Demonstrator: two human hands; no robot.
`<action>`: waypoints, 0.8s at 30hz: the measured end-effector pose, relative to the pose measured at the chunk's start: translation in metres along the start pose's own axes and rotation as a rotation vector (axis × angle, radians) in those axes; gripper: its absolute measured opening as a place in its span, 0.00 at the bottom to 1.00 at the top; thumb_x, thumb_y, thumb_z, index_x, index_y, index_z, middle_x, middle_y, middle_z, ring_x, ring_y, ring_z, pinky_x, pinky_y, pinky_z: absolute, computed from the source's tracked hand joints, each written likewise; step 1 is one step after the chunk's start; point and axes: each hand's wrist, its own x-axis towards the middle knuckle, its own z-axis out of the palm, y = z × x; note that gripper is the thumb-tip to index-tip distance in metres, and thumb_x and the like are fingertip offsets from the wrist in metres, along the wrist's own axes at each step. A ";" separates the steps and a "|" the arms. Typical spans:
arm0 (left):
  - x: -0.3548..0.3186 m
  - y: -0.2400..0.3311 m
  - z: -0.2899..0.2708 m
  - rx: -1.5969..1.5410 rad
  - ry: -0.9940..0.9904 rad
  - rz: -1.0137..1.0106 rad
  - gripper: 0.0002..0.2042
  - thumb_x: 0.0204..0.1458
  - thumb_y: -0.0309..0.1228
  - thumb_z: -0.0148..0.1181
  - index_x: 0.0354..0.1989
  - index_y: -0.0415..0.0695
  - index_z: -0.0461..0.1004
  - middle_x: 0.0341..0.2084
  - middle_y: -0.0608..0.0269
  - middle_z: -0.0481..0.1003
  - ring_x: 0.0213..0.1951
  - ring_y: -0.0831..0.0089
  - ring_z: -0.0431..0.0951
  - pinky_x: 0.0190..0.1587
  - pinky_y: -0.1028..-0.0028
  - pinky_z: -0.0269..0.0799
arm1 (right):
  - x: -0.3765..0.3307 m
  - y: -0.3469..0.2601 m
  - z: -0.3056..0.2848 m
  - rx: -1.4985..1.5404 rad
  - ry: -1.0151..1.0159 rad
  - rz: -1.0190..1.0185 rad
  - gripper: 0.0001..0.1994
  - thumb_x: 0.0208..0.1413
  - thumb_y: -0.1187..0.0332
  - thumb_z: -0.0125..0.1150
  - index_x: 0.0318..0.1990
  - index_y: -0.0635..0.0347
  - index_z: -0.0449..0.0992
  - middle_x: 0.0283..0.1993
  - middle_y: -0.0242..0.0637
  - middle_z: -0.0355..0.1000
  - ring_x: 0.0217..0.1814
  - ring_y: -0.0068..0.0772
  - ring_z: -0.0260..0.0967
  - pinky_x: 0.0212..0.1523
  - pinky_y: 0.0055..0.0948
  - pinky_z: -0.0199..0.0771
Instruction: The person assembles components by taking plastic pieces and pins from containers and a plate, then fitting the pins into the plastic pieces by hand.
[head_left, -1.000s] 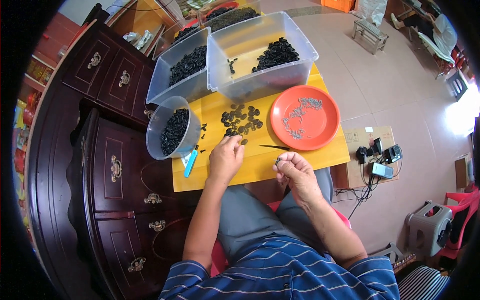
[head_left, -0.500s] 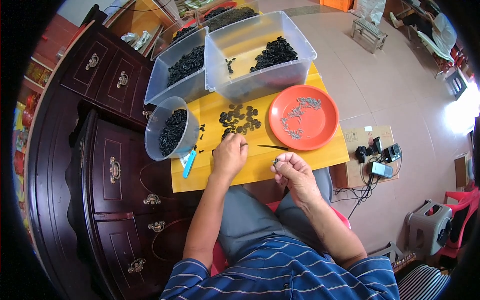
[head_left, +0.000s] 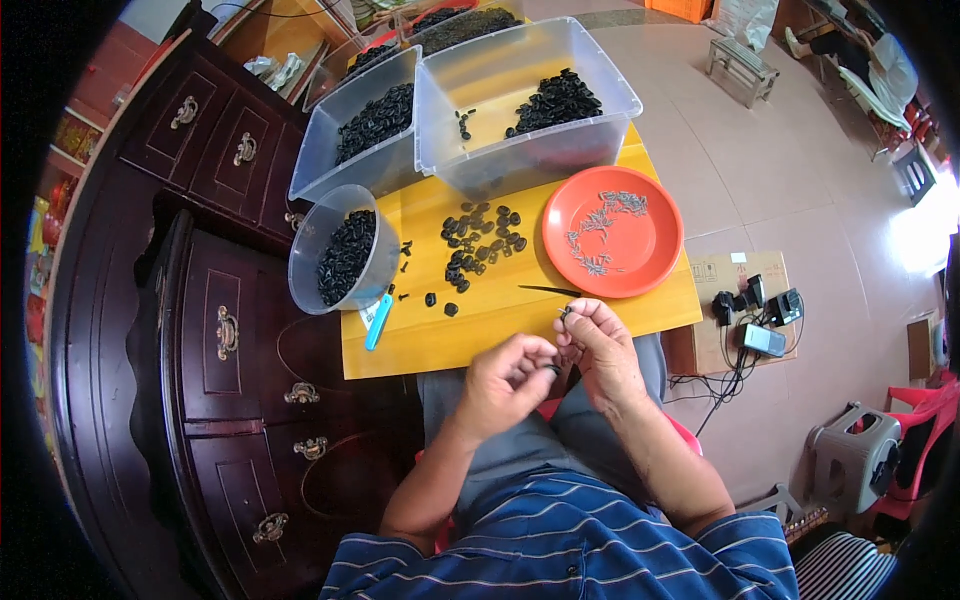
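Note:
Between the fingertips of my left hand (head_left: 508, 385) is a small black oval part (head_left: 551, 368). Close beside it, my right hand (head_left: 605, 362) pinches a small dark piece (head_left: 566, 313) with a thin tip showing; its exact kind is too small to make out. Both hands are over my lap at the near edge of the yellow tabletop (head_left: 400, 345). Several black oval parts (head_left: 480, 238) are scattered on the table ahead. A red-orange plate (head_left: 655, 272) carries small silvery metal pins (head_left: 598, 222). A thin black stick-like tool (head_left: 548, 290) lies just in front of the plate.
At the left stands a clear round tub (head_left: 305, 240) of small black parts, with a light-blue-handled tool (head_left: 378, 322) beside it. Two clear bins (head_left: 520, 165) (head_left: 320, 180) of black pieces stand behind. Dark drawers (head_left: 225, 330) border the left; a cardboard box (head_left: 700, 345) with devices is at right.
My left hand has left the scattered oval parts and come back toward my right hand, now with a black oval part in its fingers. My right hand stays nearly in place.

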 end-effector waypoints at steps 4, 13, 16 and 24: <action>0.001 0.001 0.022 0.095 -0.101 0.111 0.07 0.53 0.17 0.65 0.38 0.39 0.75 0.25 0.68 0.74 0.25 0.85 0.74 0.27 0.80 0.71 | 0.000 0.000 -0.002 0.076 0.014 0.061 0.06 0.64 0.72 0.61 0.47 0.56 0.74 0.40 0.33 0.76 0.37 0.20 0.72 0.40 0.21 0.75; -0.006 -0.003 0.043 0.069 0.029 0.160 0.08 0.53 0.15 0.65 0.40 0.37 0.79 0.34 0.65 0.78 0.28 0.83 0.77 0.30 0.79 0.73 | 0.001 0.000 -0.002 0.116 0.064 0.115 0.06 0.64 0.72 0.60 0.46 0.56 0.73 0.39 0.32 0.76 0.36 0.20 0.72 0.38 0.19 0.75; -0.010 -0.006 0.038 0.005 -0.023 0.057 0.11 0.53 0.15 0.63 0.44 0.38 0.77 0.33 0.66 0.77 0.28 0.84 0.75 0.30 0.80 0.72 | 0.001 0.003 -0.003 0.115 0.041 0.105 0.06 0.64 0.72 0.61 0.46 0.57 0.73 0.38 0.33 0.76 0.36 0.20 0.71 0.38 0.20 0.74; 0.006 -0.003 -0.007 -0.202 0.227 0.026 0.11 0.60 0.20 0.59 0.50 0.37 0.71 0.37 0.65 0.74 0.33 0.83 0.75 0.38 0.81 0.74 | -0.006 0.005 0.006 -0.181 -0.100 -0.096 0.05 0.65 0.73 0.59 0.46 0.58 0.73 0.39 0.33 0.76 0.38 0.19 0.73 0.40 0.19 0.73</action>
